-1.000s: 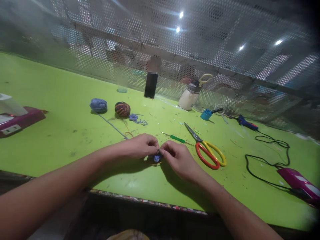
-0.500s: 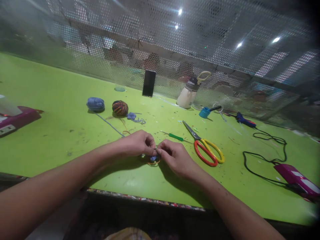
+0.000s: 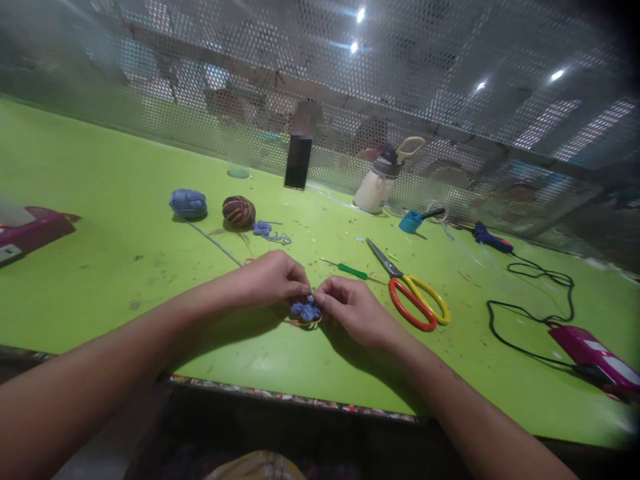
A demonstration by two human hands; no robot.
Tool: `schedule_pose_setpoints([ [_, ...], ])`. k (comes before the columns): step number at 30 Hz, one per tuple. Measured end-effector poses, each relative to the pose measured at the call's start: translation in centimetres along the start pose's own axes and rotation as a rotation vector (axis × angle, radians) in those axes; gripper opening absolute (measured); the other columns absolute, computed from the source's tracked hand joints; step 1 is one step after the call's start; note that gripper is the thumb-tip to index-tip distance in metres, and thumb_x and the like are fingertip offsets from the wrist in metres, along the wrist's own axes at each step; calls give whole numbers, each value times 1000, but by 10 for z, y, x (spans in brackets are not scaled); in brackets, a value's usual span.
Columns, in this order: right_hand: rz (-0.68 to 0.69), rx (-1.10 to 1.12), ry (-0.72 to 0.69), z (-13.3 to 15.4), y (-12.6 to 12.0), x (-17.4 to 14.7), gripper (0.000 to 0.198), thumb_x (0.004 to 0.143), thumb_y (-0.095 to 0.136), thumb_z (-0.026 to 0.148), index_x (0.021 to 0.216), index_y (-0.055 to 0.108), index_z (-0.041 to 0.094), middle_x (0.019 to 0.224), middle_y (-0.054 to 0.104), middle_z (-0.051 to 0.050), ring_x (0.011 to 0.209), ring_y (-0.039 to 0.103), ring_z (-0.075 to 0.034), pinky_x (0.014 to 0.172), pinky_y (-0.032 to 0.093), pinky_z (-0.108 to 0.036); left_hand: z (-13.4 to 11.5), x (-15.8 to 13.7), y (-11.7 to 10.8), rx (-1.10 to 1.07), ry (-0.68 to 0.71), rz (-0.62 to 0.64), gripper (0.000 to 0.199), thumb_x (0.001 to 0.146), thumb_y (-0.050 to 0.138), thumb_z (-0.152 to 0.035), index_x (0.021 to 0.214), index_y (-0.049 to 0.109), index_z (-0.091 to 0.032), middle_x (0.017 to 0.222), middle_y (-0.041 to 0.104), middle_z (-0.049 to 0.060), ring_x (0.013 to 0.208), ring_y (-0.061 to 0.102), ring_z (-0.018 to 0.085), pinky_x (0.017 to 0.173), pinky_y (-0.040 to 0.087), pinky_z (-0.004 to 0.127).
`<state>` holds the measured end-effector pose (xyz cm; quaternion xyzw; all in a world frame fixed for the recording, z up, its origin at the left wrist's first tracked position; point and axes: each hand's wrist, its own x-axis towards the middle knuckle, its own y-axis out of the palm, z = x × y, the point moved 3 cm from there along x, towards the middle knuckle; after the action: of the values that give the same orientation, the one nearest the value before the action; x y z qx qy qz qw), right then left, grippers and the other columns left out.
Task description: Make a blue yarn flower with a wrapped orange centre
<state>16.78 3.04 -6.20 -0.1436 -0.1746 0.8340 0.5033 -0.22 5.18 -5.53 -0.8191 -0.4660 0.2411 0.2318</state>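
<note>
Near the front of the green table, a small blue crocheted flower (image 3: 305, 311) with orange-yellow yarn along its lower edge is held between both hands. My left hand (image 3: 280, 277) pinches its upper left side, and my right hand (image 3: 345, 303) pinches it from the right; the fingertips nearly meet. A blue yarn strand runs from the blue yarn skein (image 3: 189, 203) toward my left hand. Beside that skein sits a multicoloured yarn ball (image 3: 239, 211), with a second blue crocheted piece (image 3: 263, 229) and its loose tail next to it. A green-handled crochet hook (image 3: 353, 271) lies beyond my right hand.
Scissors (image 3: 417, 303) with red and yellow handles lie right of my right hand. Farther back stand a phone (image 3: 299, 163), a bottle (image 3: 375, 190) and a blue container (image 3: 411, 222). A glue gun (image 3: 493, 239), black cable and magenta power strip (image 3: 595, 360) are at right.
The fingers have shifted up slightly, so more of the blue crocheted flower shows below them. Both hands still pinch it. The view has tilted a little.
</note>
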Motion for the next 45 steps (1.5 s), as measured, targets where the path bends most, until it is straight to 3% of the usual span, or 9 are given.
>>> schedule_pose_setpoints([
  [4, 17, 0, 2, 0, -2, 1, 16, 89, 55, 22, 74, 55, 17, 60, 52, 2, 55, 46, -11, 55, 36, -26, -2, -1, 0, -49, 27, 46, 21, 79, 57, -34, 77, 65, -15, 72, 73, 7, 66, 66, 20, 61, 46, 27],
  [8, 21, -65, -29, 1, -5, 1, 17, 90, 56, 21, 74, 56, 17, 60, 52, 2, 55, 46, -12, 55, 36, -26, -10, -7, -6, 100, 69, 34, 19, 77, 58, -33, 70, 61, -17, 65, 67, 3, 62, 60, 16, 60, 42, 26],
  [14, 27, -376, -94, 5, -9, 1, 16, 90, 56, 17, 74, 58, 16, 64, 56, 0, 61, 47, -13, 58, 35, -27, -12, -9, -7, 185, 19, 29, 9, 68, 59, -25, 62, 60, -18, 53, 54, -2, 56, 49, 14, 60, 35, 27],
  [23, 105, -655, -144, 8, -18, -7, 11, 90, 55, 17, 82, 62, 16, 70, 61, -3, 61, 48, -14, 56, 30, -28, -9, -14, -6, 338, -1, 85, 9, 66, 59, -30, 63, 55, -21, 54, 54, -1, 50, 44, 15, 50, 26, 30],
  [30, 161, -745, -162, 17, -16, -13, 15, 91, 54, 17, 77, 59, 17, 68, 61, -3, 59, 47, -13, 54, 26, -28, -13, -21, -7, 336, 93, 189, 8, 70, 56, -27, 65, 56, -21, 61, 58, 2, 53, 48, 17, 49, 27, 30],
  [35, 183, -778, -195, 19, -13, -16, 17, 90, 53, 16, 74, 57, 17, 67, 61, -4, 56, 47, -13, 52, 23, -29, -16, -21, -10, 350, 129, 186, 9, 70, 55, -25, 63, 55, -20, 62, 57, 1, 56, 48, 16, 52, 28, 29],
  [45, 149, -751, -215, 16, -13, -16, 14, 84, 54, 11, 74, 61, 19, 68, 65, -5, 56, 49, -14, 51, 23, -29, -15, -17, -15, 173, 84, 196, 4, 71, 55, -19, 70, 59, -20, 61, 56, -3, 57, 49, 14, 53, 32, 26],
])
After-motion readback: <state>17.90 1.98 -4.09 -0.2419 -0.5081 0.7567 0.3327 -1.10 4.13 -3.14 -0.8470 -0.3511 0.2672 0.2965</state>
